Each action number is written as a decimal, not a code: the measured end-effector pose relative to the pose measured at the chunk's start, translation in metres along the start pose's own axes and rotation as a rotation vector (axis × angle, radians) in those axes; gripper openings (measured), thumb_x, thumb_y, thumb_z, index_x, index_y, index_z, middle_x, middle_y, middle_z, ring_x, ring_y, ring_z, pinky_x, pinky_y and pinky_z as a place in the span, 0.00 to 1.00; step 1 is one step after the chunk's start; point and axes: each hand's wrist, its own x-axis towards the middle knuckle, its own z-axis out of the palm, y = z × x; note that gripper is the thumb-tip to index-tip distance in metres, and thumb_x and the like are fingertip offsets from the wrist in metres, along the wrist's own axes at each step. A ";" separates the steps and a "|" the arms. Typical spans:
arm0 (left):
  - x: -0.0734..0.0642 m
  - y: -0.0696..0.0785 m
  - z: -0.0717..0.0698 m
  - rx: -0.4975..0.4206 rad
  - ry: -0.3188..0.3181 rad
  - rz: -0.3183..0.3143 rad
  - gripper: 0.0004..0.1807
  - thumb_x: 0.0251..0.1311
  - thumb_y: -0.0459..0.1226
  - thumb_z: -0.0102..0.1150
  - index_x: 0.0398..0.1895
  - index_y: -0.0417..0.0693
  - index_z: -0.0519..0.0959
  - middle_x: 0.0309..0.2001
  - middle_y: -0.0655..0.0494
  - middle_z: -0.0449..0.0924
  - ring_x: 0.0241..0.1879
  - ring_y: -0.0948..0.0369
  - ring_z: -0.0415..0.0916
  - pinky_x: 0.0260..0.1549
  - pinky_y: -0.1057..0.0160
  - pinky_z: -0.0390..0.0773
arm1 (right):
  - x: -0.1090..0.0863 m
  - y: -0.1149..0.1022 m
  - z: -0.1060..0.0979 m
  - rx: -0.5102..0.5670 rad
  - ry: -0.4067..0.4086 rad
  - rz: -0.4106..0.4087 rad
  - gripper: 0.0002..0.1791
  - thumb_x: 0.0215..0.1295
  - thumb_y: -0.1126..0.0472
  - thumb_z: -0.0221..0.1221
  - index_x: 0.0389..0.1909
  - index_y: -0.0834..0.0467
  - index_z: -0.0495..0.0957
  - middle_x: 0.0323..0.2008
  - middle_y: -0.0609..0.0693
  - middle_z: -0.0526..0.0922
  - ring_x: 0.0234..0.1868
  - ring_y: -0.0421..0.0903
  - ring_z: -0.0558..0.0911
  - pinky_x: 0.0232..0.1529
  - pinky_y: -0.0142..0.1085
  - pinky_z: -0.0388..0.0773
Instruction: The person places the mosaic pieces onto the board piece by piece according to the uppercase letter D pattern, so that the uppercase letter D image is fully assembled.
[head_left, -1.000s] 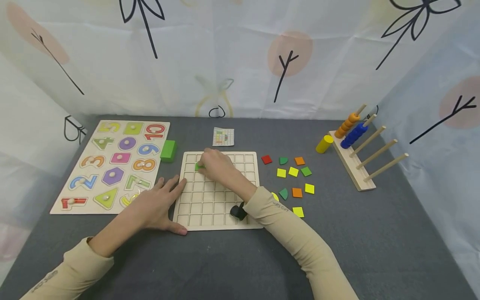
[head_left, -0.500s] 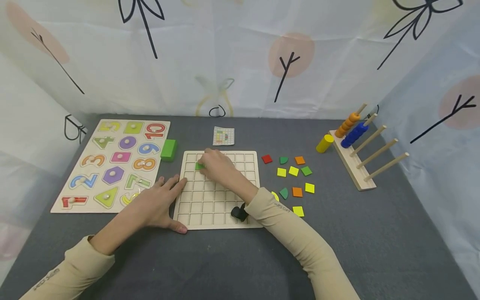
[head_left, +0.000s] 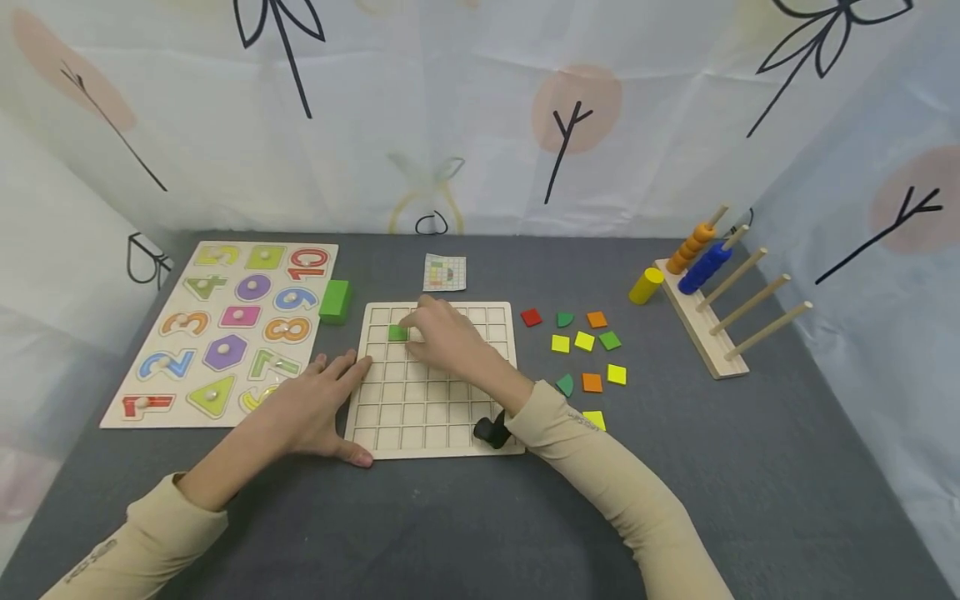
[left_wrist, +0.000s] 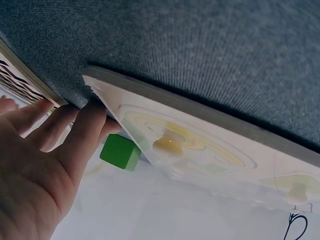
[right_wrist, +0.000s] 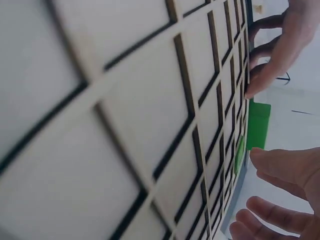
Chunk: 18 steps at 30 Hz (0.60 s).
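A wooden grid board point(head_left: 402, 417) lies in the middle of the table in the head view. My left hand point(head_left: 315, 410) rests at its left edge, fingers spread, thumb near the front corner. One green square tile point(head_left: 398, 333) sits in a cell near the board's back left. My right hand point(head_left: 447, 340) hovers just right of that tile, thumb and fingers parted and holding nothing. In the right wrist view the tile point(right_wrist: 240, 155) appears beyond the thumb. A small patterned card point(head_left: 445, 273) lies behind the board.
Several loose coloured tiles point(head_left: 584, 340) lie right of the board. At the far right are a peg stand point(head_left: 708, 333) and a yellow cylinder point(head_left: 646, 286). A number puzzle point(head_left: 180, 283) lies at left, a green block point(head_left: 335, 302) beside it.
My right hand has let go of the green tile and moved slightly right, so more of the tile shows. The left hand stays at the board's edge.
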 end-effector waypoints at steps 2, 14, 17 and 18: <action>0.001 0.000 0.001 0.002 0.001 -0.001 0.74 0.29 0.77 0.72 0.76 0.41 0.63 0.74 0.31 0.64 0.66 0.21 0.65 0.55 0.29 0.75 | -0.008 0.005 -0.005 0.010 0.005 0.019 0.16 0.69 0.60 0.64 0.57 0.53 0.85 0.47 0.54 0.81 0.41 0.47 0.77 0.32 0.34 0.74; 0.000 0.000 0.000 -0.013 0.003 -0.001 0.72 0.30 0.77 0.71 0.77 0.43 0.63 0.74 0.32 0.64 0.67 0.22 0.64 0.55 0.26 0.74 | -0.074 0.058 -0.030 -0.024 0.056 0.082 0.18 0.66 0.59 0.68 0.56 0.56 0.86 0.48 0.56 0.81 0.40 0.50 0.77 0.36 0.38 0.75; 0.001 0.000 0.001 -0.013 0.002 -0.004 0.72 0.29 0.78 0.71 0.77 0.44 0.63 0.74 0.33 0.65 0.67 0.22 0.64 0.54 0.26 0.74 | -0.092 0.073 -0.036 -0.031 0.073 0.088 0.18 0.65 0.60 0.68 0.55 0.57 0.85 0.47 0.57 0.81 0.40 0.51 0.76 0.37 0.40 0.75; 0.001 0.000 0.001 -0.014 0.002 -0.003 0.73 0.29 0.78 0.71 0.77 0.44 0.63 0.74 0.34 0.65 0.67 0.22 0.64 0.54 0.26 0.74 | -0.097 0.077 -0.038 -0.038 0.076 0.094 0.18 0.65 0.60 0.69 0.56 0.58 0.85 0.47 0.57 0.81 0.40 0.51 0.76 0.38 0.41 0.74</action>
